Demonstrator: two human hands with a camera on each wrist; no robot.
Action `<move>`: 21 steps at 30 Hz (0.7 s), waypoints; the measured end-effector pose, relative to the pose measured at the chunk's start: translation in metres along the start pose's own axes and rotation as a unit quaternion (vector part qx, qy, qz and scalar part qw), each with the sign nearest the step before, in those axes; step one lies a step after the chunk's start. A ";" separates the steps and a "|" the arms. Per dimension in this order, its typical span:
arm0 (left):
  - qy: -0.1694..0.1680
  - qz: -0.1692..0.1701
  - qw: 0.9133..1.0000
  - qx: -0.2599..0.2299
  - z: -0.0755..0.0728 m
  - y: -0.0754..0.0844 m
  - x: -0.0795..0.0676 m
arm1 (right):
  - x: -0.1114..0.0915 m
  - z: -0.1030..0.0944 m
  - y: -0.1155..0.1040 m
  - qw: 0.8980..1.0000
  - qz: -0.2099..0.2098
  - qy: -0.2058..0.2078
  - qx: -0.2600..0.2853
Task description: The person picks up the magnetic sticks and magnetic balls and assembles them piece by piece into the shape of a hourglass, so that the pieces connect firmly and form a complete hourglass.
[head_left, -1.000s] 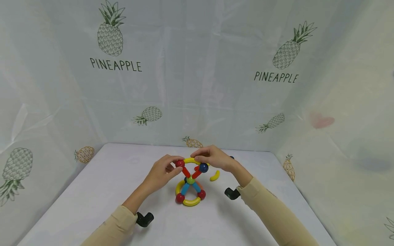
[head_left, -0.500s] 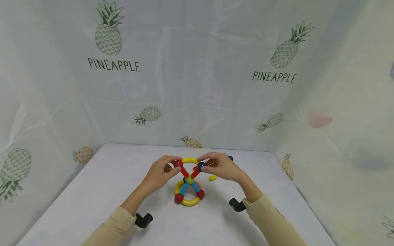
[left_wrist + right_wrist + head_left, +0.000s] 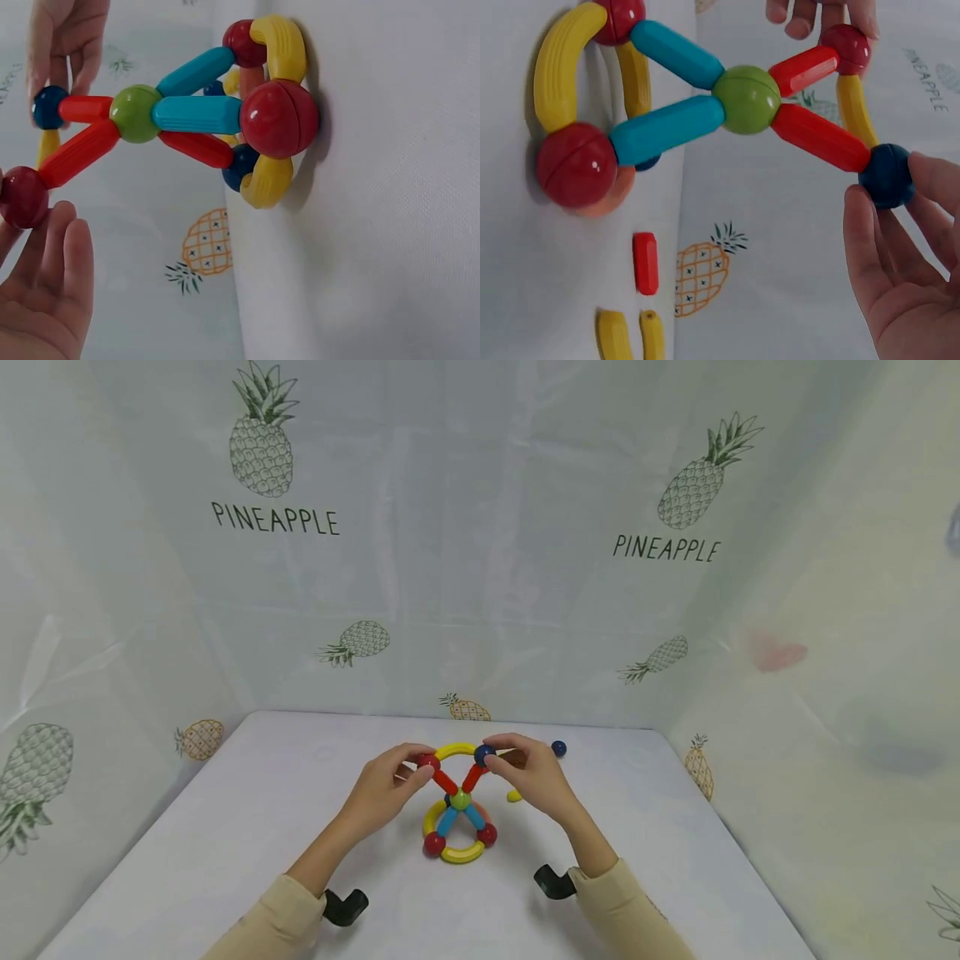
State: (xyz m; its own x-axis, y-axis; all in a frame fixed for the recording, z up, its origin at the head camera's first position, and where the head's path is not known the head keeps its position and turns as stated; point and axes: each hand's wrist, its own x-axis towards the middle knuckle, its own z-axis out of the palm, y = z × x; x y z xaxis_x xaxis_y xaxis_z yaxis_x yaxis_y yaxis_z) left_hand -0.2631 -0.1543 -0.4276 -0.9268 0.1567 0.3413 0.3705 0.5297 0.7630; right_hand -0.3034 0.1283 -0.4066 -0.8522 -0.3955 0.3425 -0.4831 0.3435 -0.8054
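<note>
A stick-and-ball toy structure stands upright on the table, with a green ball (image 3: 460,798) at its middle. Blue sticks (image 3: 669,127) run down from it to red balls (image 3: 279,120), joined by curved yellow pieces (image 3: 462,853) in a base ring. Two red sticks (image 3: 821,139) rise to a red ball (image 3: 25,196) and a dark blue ball (image 3: 886,175), with a curved yellow piece (image 3: 454,749) between them. My left hand (image 3: 381,787) pinches the upper red ball. Thumb and fingers of my right hand (image 3: 534,775) pinch the dark blue ball.
A loose dark blue ball (image 3: 558,748) lies at the back right of the white table (image 3: 300,760). Loose on the table in the right wrist view are a red stick (image 3: 646,263) and yellow pieces (image 3: 614,335). A pineapple-printed curtain stands behind.
My right hand has come off the top yellow curve and now grips the dark blue ball, which has shifted slightly left. My left hand keeps its hold on the red ball.
</note>
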 end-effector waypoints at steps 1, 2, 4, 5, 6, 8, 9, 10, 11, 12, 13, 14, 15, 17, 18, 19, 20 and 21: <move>0.001 -0.002 1.000 -0.006 0.000 0.000 -0.001 | 0.000 0.002 0.001 1.000 0.001 0.009 0.001; 0.000 -0.005 1.000 -0.013 0.000 0.000 -0.001 | 0.001 0.004 0.002 1.000 0.004 0.019 0.002; -0.001 -0.013 1.000 -0.026 0.000 -0.001 -0.002 | 0.002 0.008 0.004 0.999 0.007 0.034 0.005; -0.001 -0.016 0.999 -0.031 0.000 -0.002 -0.002 | 0.002 0.009 0.004 0.999 0.010 0.040 0.007; -0.002 -0.019 0.999 -0.035 0.000 -0.002 -0.002 | 0.003 0.011 0.005 0.999 0.012 0.045 0.009; -0.005 -0.024 0.999 -0.043 0.000 -0.003 -0.002 | 0.004 0.013 0.005 0.999 0.016 0.049 0.014; -0.007 -0.026 0.999 -0.047 0.000 -0.003 -0.003 | 0.004 0.013 0.006 0.998 0.018 0.049 0.016; -0.009 -0.028 0.998 -0.052 0.000 -0.003 -0.003 | 0.005 0.014 0.006 0.998 0.019 0.050 0.018; -0.012 -0.031 0.998 -0.057 0.000 -0.002 -0.003 | 0.005 0.015 0.006 0.998 0.020 0.052 0.022; -0.015 -0.035 0.997 -0.062 0.000 -0.001 -0.004 | 0.005 0.015 0.006 0.998 0.019 0.053 0.024; -0.018 -0.039 0.997 -0.070 0.000 0.000 -0.004 | 0.006 0.016 0.006 0.998 0.019 0.054 0.025; -0.021 -0.044 0.996 -0.078 0.000 0.000 -0.004 | 0.006 0.017 0.007 0.998 0.017 0.058 0.025; -0.025 -0.050 0.995 -0.087 0.000 0.001 -0.004 | 0.006 0.018 0.007 0.998 0.016 0.061 0.023; -0.031 -0.058 0.992 -0.103 -0.001 0.002 -0.003 | 0.006 0.020 0.008 0.997 0.009 0.069 0.017; -0.035 -0.062 0.991 -0.110 -0.001 0.002 -0.002 | 0.006 0.021 0.009 0.997 0.008 0.072 0.013; -0.038 -0.065 0.990 -0.117 -0.001 0.003 -0.002 | 0.005 0.022 0.009 0.997 0.007 0.075 0.011; -0.041 -0.067 0.989 -0.121 -0.001 0.003 -0.002 | 0.005 0.023 0.010 0.997 0.006 0.077 0.010; -0.044 -0.068 0.989 -0.125 -0.001 0.003 -0.001 | 0.004 0.024 0.010 0.997 0.004 0.078 0.010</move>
State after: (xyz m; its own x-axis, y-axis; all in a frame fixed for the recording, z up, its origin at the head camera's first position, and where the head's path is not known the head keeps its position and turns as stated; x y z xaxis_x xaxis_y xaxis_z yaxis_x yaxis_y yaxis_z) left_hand -0.2608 -0.1540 -0.4250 -0.9666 0.1765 0.1856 0.2357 0.3296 0.9142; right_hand -0.3070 0.1097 -0.4243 -0.8775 -0.2548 0.4064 -0.4738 0.3290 -0.8169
